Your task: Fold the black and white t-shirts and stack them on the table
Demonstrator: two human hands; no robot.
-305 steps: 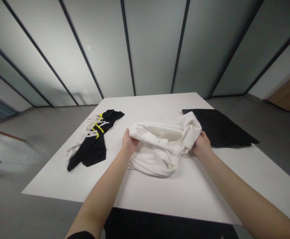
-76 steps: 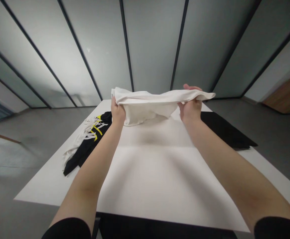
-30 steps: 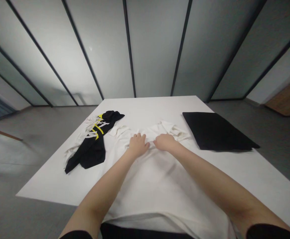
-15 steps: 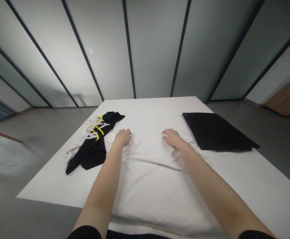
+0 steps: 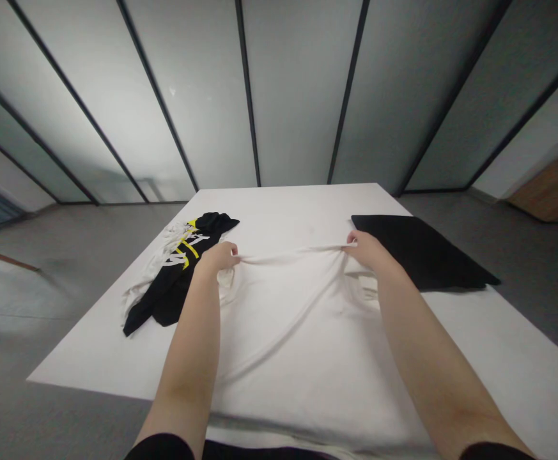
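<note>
A white T-shirt [image 5: 288, 332] stretches from the middle of the table toward my body, its hem at the near side. My left hand [image 5: 220, 255] pinches the far left corner of the shirt. At the far right corner, my right hand [image 5: 364, 248] is closed on the fabric too. The far edge is pulled fairly taut between both hands and lifted a little. A diagonal crease runs down from the right hand, and bunched cloth hangs under each hand. My left forearm partly covers the black garment beside it.
On the left of the white table [image 5: 283, 214] lies a crumpled black, white and yellow garment [image 5: 178, 281]. Flat black folded cloth [image 5: 432, 252] rests at the right, just beyond my right hand. Frosted glass panels [image 5: 298, 89] stand behind the table.
Both hands have moved apart, the left one leftward and the right one rightward and slightly up. They now grip the shirt's far edge, which has risen and tightened.
</note>
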